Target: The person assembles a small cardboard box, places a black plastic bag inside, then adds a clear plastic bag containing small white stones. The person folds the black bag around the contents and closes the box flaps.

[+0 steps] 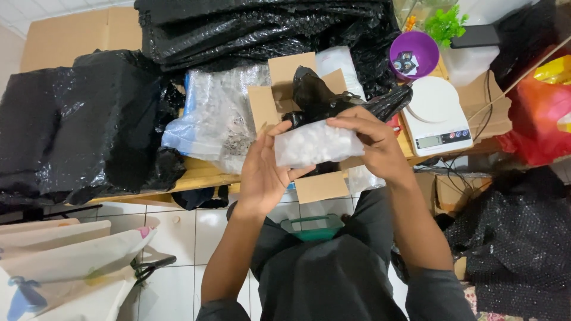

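My left hand (262,172) and my right hand (372,142) together hold a small clear bag of white foam pieces (315,144) in front of me. The left palm supports its near-left end, and the right fingers pinch its top edge. Black plastic wrap (324,98) lies crumpled just behind the bag, over an open cardboard box (321,185) whose flaps stick out above and below the bag. The box rests at the edge of a wooden table (199,175).
Big black plastic bundles (77,125) fill the left and back. A clear bag of white pieces (220,116) lies left of the box. A white kitchen scale (437,116) and purple bowl (414,54) sit right. Scissors (153,267) lie on the tiled floor.
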